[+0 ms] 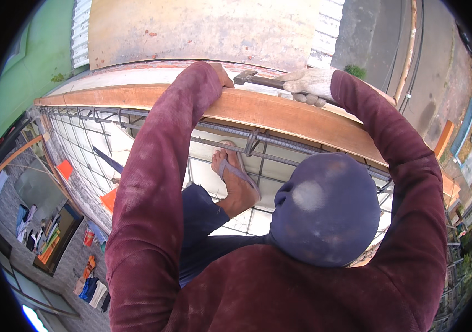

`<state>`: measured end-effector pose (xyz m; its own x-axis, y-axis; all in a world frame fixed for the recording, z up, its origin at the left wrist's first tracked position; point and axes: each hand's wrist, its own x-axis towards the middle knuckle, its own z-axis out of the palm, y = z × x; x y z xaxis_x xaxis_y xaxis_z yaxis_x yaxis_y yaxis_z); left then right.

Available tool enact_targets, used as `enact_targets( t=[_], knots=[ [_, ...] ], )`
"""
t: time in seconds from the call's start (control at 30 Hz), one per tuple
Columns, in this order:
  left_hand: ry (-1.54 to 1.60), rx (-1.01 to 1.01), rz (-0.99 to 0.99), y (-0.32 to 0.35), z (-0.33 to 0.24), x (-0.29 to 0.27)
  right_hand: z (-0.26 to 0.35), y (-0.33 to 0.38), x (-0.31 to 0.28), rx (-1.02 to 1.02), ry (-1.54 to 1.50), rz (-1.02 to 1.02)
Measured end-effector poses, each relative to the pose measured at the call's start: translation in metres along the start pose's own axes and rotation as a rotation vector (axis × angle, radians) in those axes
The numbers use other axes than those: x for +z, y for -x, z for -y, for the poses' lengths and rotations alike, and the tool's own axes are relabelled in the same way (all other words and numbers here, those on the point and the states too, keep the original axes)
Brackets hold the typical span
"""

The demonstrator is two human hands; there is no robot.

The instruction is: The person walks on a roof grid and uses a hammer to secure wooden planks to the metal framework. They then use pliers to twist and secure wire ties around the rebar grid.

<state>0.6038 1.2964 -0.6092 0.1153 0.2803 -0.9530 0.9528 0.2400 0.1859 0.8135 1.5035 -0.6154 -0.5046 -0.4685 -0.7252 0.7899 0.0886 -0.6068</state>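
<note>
My right hand [309,84], in a pale work glove, is closed round the dark handle of a hammer [266,81]. The hammer lies level over the far side of a long wooden board [280,112], its metal head toward my left hand. My left hand [223,75] is bare and rests bent at the board's upper edge; its sleeve and wrist hide most of the fingers, and what they hold cannot be made out. Below the board run ribbed steel bars [236,130] tied with stirrups. My sandalled foot [235,176] stands on a mesh of thin bars.
A rusty-stained flat sheet [202,30] lies beyond the board, with corrugated sheet [327,33] beside it. My bent knee [327,207] in dark blue cloth is close to the bars. A saw-like dark blade [108,159] lies on the mesh at left. Far below left are clothes [93,290].
</note>
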Motion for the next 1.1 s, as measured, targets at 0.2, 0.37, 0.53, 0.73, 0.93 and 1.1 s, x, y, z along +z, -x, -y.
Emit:
enact_targets(
  t=[0.2,0.37,0.53,0.73,0.93,1.1],
  knots=[
    [-0.024,0.002,0.018,0.007,-0.004,-0.007,-0.009,-0.015,-0.001,0.042,-0.087,-0.120],
    [0.006,-0.033,0.082,-0.001,-0.007,0.001,-0.011,-0.007,-0.002,0.030,-0.167,-0.001],
    [-0.046,-0.077,0.173,-0.004,-0.005,-0.005,-0.014,-0.020,0.000,0.030,-0.141,-0.146],
    [-0.091,-0.048,0.145,-0.001,-0.007,-0.005,-0.009,-0.010,0.001,0.033,-0.172,-0.099],
    [-0.076,-0.020,0.004,0.009,-0.011,-0.002,-0.008,-0.005,0.007,-0.024,-0.184,-0.016],
    [0.081,-0.132,-0.124,0.005,0.009,0.017,-0.020,-0.019,0.007,-0.059,-0.263,-0.134]
  ],
)
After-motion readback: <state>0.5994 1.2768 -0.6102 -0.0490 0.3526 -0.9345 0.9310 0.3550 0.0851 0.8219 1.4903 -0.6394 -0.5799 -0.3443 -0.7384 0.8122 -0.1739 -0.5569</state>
